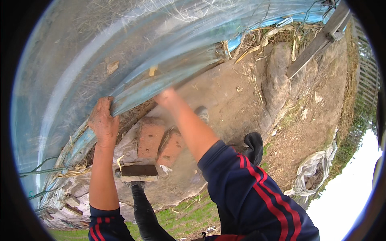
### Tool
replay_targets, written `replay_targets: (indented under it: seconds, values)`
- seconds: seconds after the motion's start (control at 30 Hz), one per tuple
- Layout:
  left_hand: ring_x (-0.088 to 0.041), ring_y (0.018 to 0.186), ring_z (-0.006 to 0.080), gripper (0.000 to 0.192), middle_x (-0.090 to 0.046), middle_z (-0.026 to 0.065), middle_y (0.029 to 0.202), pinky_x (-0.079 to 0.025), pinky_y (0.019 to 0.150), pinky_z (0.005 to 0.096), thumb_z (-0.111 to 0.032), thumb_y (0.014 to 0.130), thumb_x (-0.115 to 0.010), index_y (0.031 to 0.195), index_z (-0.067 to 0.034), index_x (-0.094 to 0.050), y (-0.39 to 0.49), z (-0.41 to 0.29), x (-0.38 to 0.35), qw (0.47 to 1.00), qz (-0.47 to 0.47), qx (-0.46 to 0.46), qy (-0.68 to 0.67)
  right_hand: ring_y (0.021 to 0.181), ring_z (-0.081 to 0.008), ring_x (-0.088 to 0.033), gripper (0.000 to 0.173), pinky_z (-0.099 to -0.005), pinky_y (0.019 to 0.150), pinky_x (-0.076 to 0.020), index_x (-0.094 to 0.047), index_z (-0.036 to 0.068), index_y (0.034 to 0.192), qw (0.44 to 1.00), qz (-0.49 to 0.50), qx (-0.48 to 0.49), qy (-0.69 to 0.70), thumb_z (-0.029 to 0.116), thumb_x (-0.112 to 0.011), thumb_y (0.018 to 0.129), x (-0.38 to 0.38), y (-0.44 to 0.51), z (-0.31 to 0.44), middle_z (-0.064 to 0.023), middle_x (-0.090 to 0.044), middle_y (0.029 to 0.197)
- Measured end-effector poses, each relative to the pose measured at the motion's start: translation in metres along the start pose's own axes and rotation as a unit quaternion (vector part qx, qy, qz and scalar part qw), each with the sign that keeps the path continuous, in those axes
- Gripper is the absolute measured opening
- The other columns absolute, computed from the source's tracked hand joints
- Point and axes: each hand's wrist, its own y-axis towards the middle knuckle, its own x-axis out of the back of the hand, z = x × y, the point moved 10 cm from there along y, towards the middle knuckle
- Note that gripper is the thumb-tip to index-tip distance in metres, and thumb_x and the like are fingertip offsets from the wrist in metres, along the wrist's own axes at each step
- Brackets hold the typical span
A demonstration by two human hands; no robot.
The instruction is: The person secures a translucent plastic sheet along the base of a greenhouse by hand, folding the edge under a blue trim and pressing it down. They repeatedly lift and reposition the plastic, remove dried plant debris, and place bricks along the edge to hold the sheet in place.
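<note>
A translucent bluish plastic sheet (69,69) is stretched over the ground in front of me. My left hand (104,119) grips a gathered fold along its lower edge. My right hand (165,95) is blurred at that same edge, farther right. Its fingers are hidden, so I cannot tell whether they hold the plastic. Below the hands, two reddish bricks (151,137) (171,148) lie side by side on the dirt. Nearer my feet is a brick-shaped block (139,173) with a dark top. A small yellowish scrap (153,70) shows on the sheet.
A wooden plank (316,42) slants in from the upper right, near dry straw and husks (271,36). Cords (45,171) cross the sheet at left. Crumpled white plastic (316,171) lies at right. My dark boot (254,147) stands on bare soil; grass (184,214) grows below.
</note>
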Motion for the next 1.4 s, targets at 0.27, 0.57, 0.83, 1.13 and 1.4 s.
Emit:
replay_targets:
  seconds: [0.27,0.57,0.83,1.13,1.4]
  values:
    - [-0.059,0.077,0.0291,0.035,-0.058,0.0093,0.084,-0.047,0.065,0.0342,0.007,0.057,-0.057,0.09,-0.007,-0.058,0.0,-0.002,0.011,0.991,-0.127,-0.043,0.005,0.116,-0.0201,-0.043,0.043,-0.0324,0.101,-0.0313,-0.046,0.008,0.121,0.993,0.006,-0.027,-0.113,0.02,-0.063,0.083,-0.014,0.013,-0.007,-0.0071,-0.042,0.132]
    - [-0.056,0.092,0.0316,0.034,-0.056,0.0104,0.1,-0.047,0.074,0.037,-0.003,0.067,-0.062,0.1,-0.007,-0.054,0.022,0.018,-0.01,0.994,-0.087,0.05,0.053,0.09,-0.0167,-0.057,0.032,-0.0271,0.086,-0.0422,-0.053,0.002,0.111,0.977,-0.018,0.05,-0.204,0.021,-0.058,0.086,0.035,0.026,-0.013,-0.0087,-0.058,0.11]
    - [-0.047,0.112,0.0309,0.062,-0.04,0.012,0.13,-0.043,0.089,0.0401,-0.014,0.076,-0.066,0.131,-0.017,-0.039,-0.025,0.008,-0.07,0.991,0.109,0.001,-0.077,0.09,-0.0172,-0.057,0.031,-0.028,0.086,-0.0426,-0.053,0.003,0.111,0.999,-0.006,-0.045,-0.031,0.022,-0.057,0.087,0.043,0.014,-0.034,-0.0084,-0.058,0.109]
    - [-0.051,0.103,0.0318,0.061,-0.044,0.0115,0.125,-0.045,0.081,0.0434,-0.018,0.072,-0.069,0.126,-0.02,-0.041,-0.025,0.03,-0.086,0.969,0.16,0.081,0.169,0.091,-0.0177,-0.057,0.03,-0.029,0.086,-0.0431,-0.053,0.004,0.111,0.997,0.014,-0.074,0.017,0.023,-0.055,0.088,0.036,0.016,-0.04,-0.0082,-0.058,0.108]
    - [-0.06,0.083,0.0343,0.039,-0.061,0.0159,0.091,-0.047,0.073,0.043,-0.02,0.062,-0.069,0.097,-0.007,-0.056,-0.017,0.047,-0.062,0.962,0.239,0.079,0.107,0.091,-0.0182,-0.057,0.03,-0.0299,0.086,-0.0435,-0.054,0.005,0.112,0.994,0.028,-0.079,0.07,0.024,-0.053,0.088,0.024,0.006,-0.037,-0.008,-0.058,0.108]
